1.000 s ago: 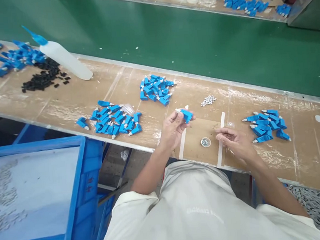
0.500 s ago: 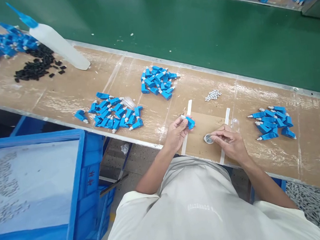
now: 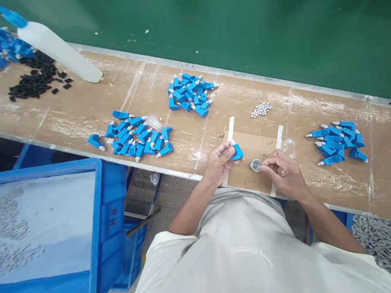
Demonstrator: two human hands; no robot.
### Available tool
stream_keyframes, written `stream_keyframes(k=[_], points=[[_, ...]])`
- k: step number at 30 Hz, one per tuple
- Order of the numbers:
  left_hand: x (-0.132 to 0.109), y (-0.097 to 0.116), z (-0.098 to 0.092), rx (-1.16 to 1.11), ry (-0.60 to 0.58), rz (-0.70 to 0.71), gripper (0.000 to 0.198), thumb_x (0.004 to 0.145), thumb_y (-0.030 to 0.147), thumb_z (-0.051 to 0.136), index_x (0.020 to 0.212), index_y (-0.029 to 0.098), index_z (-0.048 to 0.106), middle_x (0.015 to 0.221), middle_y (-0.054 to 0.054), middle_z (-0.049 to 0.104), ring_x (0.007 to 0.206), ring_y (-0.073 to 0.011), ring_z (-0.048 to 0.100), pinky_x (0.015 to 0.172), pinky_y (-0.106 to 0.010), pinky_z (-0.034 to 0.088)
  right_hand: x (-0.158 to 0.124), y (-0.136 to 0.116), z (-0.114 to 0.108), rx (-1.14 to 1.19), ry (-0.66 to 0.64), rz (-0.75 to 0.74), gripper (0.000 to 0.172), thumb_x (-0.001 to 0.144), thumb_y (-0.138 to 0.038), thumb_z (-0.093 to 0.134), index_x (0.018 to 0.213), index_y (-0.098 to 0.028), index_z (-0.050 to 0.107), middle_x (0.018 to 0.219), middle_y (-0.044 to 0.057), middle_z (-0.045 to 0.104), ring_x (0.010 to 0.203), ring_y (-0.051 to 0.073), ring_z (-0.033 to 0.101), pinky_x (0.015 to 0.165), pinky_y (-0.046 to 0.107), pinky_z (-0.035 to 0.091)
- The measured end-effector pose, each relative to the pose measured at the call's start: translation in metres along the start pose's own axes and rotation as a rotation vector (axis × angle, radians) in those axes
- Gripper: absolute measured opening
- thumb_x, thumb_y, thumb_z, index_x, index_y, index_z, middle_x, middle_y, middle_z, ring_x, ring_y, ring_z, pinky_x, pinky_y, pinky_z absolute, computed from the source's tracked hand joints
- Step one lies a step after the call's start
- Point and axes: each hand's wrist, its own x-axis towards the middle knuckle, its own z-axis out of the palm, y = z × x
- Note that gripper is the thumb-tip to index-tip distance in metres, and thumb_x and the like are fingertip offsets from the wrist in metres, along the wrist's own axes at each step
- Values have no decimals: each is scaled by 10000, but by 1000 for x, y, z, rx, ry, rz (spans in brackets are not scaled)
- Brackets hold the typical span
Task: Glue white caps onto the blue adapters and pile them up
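Observation:
My left hand (image 3: pixel 218 164) is closed on a blue plastic piece (image 3: pixel 237 152) with a white tip, held above a cardboard mat (image 3: pixel 246 142). My right hand (image 3: pixel 284 171) is pinched at the rim of a small round cup (image 3: pixel 255 164) with something greyish inside. Whatever lies between those fingertips is too small to make out. Just above the right fingers lies a thin wooden stick (image 3: pixel 270 147). Beyond the mat sits a small heap of little grey-white pieces (image 3: pixel 261 109).
Heaps of similar blue pieces lie left (image 3: pixel 136 135), behind (image 3: pixel 191 94) and right (image 3: pixel 340 142). A white squeeze bottle (image 3: pixel 59 51) stands beside black pieces (image 3: pixel 35 78) at far left. A blue crate (image 3: pixel 99 237) is at lower left. A green surface (image 3: pixel 206 31) runs behind the bench.
The view has shifted slightly. The blue piece in my left hand is turned a little and shows more of its side. My right hand stays pinched at the cup.

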Motion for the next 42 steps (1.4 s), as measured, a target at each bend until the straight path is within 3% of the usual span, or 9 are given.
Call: stream_keyframes(k=[4,9,16,22,31,37,42], points=[[-2,0,2,23,-28,-30,513,603,477,957,883,148,682,702,19,670,587,-97,668,550,-181,502,-1,2,0,80,117,114,217,957,-363,678,799,-215,660,735,7,608,623,136,551,547,278,441],[-7,-7,9,59,-110,-98,533,627,491,945,932,132,695,722,-3,699,616,-121,699,585,-204,523,7,-3,-6,365,265,274,291,910,-470,730,794,-212,657,770,12,646,586,128,578,495,264,479],[-11,-14,16,72,-199,-198,570,623,511,943,964,121,705,813,-50,746,649,-154,721,602,-235,523,16,-30,-5,394,395,92,226,908,-400,755,820,-208,673,783,38,713,598,142,627,495,265,517],[-13,-16,17,59,-222,-209,550,636,503,939,963,119,718,819,-63,752,650,-167,719,643,-265,533,16,-33,2,236,404,-28,217,936,-412,714,832,-231,654,750,47,727,668,199,685,582,341,565],[-12,-16,16,46,-225,-218,551,621,509,944,947,135,706,795,-43,746,613,-148,696,616,-259,514,16,-28,5,168,361,-63,174,956,-381,684,854,-244,648,744,47,733,710,221,701,624,368,567],[-10,-17,15,28,-220,-236,536,615,485,953,941,130,717,791,-35,735,615,-151,696,609,-261,511,14,-22,5,146,315,-152,43,934,-248,706,917,-256,668,797,35,751,715,214,707,651,372,564],[-11,-17,15,35,-226,-238,530,622,487,949,935,127,718,784,-39,736,642,-158,707,632,-263,516,14,-18,4,47,320,-146,56,926,-271,715,901,-254,668,766,38,746,715,229,716,657,397,578]])
